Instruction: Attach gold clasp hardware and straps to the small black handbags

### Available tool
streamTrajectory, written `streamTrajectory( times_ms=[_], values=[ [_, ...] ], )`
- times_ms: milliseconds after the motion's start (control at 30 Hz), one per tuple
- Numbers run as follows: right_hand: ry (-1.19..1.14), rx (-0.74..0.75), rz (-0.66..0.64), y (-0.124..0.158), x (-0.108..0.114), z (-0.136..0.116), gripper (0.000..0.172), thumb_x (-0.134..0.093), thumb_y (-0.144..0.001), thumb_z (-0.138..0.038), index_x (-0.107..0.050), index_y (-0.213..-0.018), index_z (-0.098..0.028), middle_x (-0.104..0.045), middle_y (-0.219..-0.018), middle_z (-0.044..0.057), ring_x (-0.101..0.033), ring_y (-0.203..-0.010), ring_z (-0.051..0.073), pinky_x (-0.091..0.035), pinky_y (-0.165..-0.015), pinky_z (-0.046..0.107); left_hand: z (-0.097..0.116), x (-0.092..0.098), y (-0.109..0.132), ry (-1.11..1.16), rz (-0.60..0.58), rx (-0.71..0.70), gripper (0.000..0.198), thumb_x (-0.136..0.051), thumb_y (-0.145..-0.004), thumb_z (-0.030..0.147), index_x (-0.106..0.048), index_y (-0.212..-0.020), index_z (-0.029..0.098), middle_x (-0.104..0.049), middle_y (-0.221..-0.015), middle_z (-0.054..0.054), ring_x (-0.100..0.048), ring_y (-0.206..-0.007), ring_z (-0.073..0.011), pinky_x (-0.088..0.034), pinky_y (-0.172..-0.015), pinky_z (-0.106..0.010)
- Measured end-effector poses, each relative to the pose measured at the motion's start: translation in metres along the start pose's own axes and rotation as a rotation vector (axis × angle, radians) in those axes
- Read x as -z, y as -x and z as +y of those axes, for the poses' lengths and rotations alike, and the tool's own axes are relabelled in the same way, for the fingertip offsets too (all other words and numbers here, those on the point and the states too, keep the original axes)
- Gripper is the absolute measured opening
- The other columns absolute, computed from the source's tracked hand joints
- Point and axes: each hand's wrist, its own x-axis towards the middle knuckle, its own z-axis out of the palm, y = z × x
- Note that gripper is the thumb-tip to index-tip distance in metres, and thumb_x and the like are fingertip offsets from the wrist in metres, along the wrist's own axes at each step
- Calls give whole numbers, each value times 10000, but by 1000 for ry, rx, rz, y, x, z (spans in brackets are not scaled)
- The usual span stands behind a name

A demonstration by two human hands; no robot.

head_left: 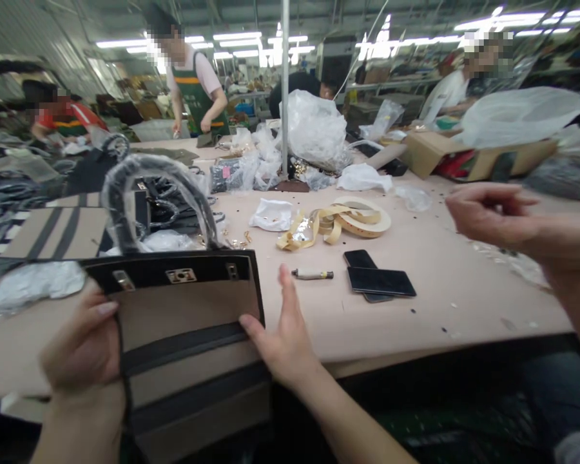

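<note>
A striped beige and black handbag panel [183, 316] stands tilted up in front of me at the table's front edge. Metal lock fittings [181, 276] sit along its black top band, and its curved handle [159, 167] is wrapped in clear plastic. My left hand [84, 341] is closed round the panel's left edge, thumb on the front face. At the right edge is my right hand [290, 341], its thumb pressed on the front and its index finger stretched upward. The panel's back and the other fingertips are hidden.
On the table lie two phones [381, 281], a pen-like tool [313, 274], a roll of yellowish tape [362, 219] and a white pouch [271, 214]. More striped panels [53, 232] lie left. Another person's hand [488, 209] reaches in from the right. A metal pole [285, 90] rises behind.
</note>
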Motion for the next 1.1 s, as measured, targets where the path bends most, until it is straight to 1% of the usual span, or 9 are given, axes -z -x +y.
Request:
streamTrajectory(
  times_ms=[67,133,333,533,633,733,833,967,1100],
  values=[
    [-129,-180,-368,-10,12,22,558,-789,-856,-365,-683,-1387,-235,-740,-1356,104,-673,-1283,355,-494,-1146,569,-25,-7,-6,241,-115,212,395,-767,-701,391,-775,-1057,222,-823,-1001,-65,-773,-972,-336,-661,-872,-548],
    [-114,-236,-516,-8,22,40,364,-723,-898,-301,-767,-1255,-243,-799,-1236,70,-736,-1162,326,-546,-1085,526,-54,-16,-5,321,-180,312,475,-848,-653,361,-740,-1084,192,-811,-1036,-79,-765,-1012,-337,-661,-883,-476],
    [144,-314,-391,17,47,70,350,-713,-841,-192,-785,-1182,-219,-801,-1224,101,-740,-1149,340,-551,-1049,503,-116,-38,10,300,-239,415,948,-921,-712,286,-451,-1535,242,-703,-1310,-90,-727,-1142,-206,-574,-1017,-310],
    [468,-240,-167,-16,75,76,299,-641,-918,-292,-703,-1193,-193,-797,-951,103,-750,-841,287,-605,-821,452,-147,-43,14,13,-209,407,1478,-935,-680,273,161,-1670,336,-678,-1188,-56,-734,-806,-150,-613,-875,-353],
    [753,59,-19,-58,90,77,341,-570,-954,-243,-680,-1264,-150,-739,-1236,183,-691,-1126,327,-538,-1034,505,-153,-42,12,-302,-299,239,1231,-884,-724,384,-135,-1694,273,-648,-1172,-88,-726,-858,-223,-622,-870,-445],
    [966,182,-129,-99,99,87,504,-555,-872,-85,-629,-1370,-65,-623,-1416,255,-534,-1354,382,-395,-1195,551,-147,-41,3,-687,-386,-11,759,-814,-751,410,-606,-1454,214,-523,-1438,-182,-607,-1291,-390,-485,-1114,-598],
    [978,137,-235,-121,101,103,459,-542,-841,-40,-688,-1276,-67,-676,-1256,241,-587,-1240,361,-446,-1141,513,-136,-44,-17,-839,-604,-164,722,-758,-766,334,-599,-1461,223,-476,-1578,-174,-427,-1492,-424,-269,-1258,-644],
    [910,96,-230,-126,104,108,422,-537,-869,-79,-675,-1267,-103,-643,-1235,209,-608,-1176,324,-472,-1091,469,-126,-58,-53,-700,-1086,13,676,-691,-767,257,-578,-1431,199,-704,-1312,-113,-673,-1175,-301,-498,-1072,-441],
    [800,9,-180,-122,110,94,378,-520,-931,-185,-640,-1284,-123,-658,-1240,189,-661,-967,254,-560,-858,390,-128,-69,-78,-710,-1302,128,462,-737,-699,259,-655,-1148,188,-708,-1071,-56,-657,-934,-260,-501,-829,-352]
  ],
)
